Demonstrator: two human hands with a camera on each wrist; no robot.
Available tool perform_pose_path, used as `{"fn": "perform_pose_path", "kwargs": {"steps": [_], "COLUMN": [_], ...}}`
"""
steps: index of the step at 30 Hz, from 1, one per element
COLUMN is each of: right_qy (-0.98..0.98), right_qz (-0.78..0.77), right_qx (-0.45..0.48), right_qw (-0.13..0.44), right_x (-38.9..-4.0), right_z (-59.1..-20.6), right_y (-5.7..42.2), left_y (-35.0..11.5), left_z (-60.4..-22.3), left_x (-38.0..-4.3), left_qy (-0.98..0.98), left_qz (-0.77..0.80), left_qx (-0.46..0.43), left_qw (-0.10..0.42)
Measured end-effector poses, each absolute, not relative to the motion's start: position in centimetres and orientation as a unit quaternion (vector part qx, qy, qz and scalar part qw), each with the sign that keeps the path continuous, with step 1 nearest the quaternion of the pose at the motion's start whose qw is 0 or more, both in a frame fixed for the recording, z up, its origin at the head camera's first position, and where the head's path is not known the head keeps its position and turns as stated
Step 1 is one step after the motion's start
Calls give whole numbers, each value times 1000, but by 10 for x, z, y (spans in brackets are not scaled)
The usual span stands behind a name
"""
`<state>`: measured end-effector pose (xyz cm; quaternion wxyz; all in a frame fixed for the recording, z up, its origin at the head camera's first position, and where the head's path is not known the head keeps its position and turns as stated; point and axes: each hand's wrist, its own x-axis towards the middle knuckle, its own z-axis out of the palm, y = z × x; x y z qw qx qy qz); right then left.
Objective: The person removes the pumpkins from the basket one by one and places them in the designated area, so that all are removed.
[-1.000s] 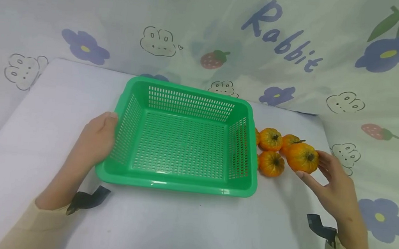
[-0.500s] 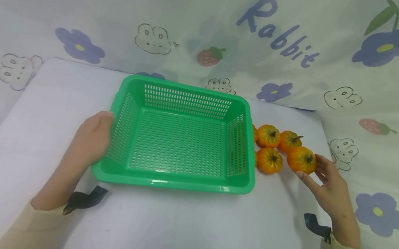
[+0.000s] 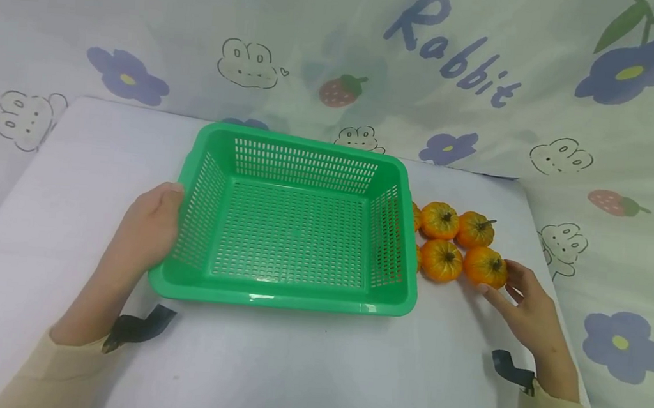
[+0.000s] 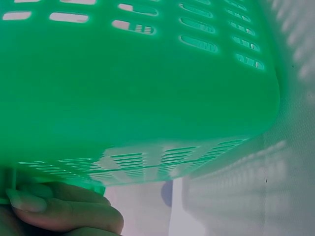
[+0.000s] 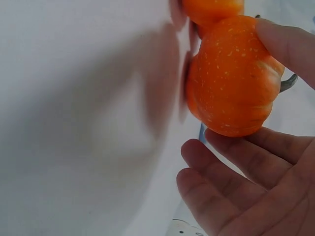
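In the head view my left hand [image 3: 149,225] grips the left rim of a green plastic basket [image 3: 285,300]. The left wrist view shows its curled fingers [image 4: 74,209] under the rim, beside the slotted basket wall [image 4: 138,98]. My right hand [image 3: 532,313] pinches a small orange pumpkin [image 3: 485,266] between thumb and fingers, at the front right of a group of pumpkins. In the right wrist view the thumb [image 5: 288,44] lies on one side of this pumpkin [image 5: 236,78], with some fingertips touching the opposite side. Whether it bears fully on the table cannot be told.
Several more pumpkins [image 3: 441,261] stand in two rows right of the basket, which partly hides the leftmost ones. A white-covered table [image 3: 291,368] lies beneath everything. Behind and at the right hangs a printed cloth [image 3: 295,22].
My right hand has moved the pumpkin left and lowered it into line beside the front-row pumpkin. The left hand keeps its grip on the basket; the view has shifted slightly.
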<state>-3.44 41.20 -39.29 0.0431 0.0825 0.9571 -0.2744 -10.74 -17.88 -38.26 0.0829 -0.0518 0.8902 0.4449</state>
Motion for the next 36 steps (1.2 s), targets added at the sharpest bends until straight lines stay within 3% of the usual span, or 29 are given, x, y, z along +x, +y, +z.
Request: {"fn": "perform_pose_path", "kwargs": {"steps": [8, 25, 36], "right_qy": [951, 954, 949], "right_qz": [-276, -266, -265], "right_qx": [107, 115, 128], "right_qw": [82, 80, 113], "right_x": [-37, -40, -40], "right_z": [-400, -407, -407], "right_y": [413, 412, 410], "left_y": [-179, -179, -182], "left_z": [-384, -384, -384], "left_x": [-108, -108, -111], "left_qy": [889, 890, 886], "left_qz": [446, 447, 451], "left_qx": [-52, -52, -46], "left_qw": [83, 77, 96]}}
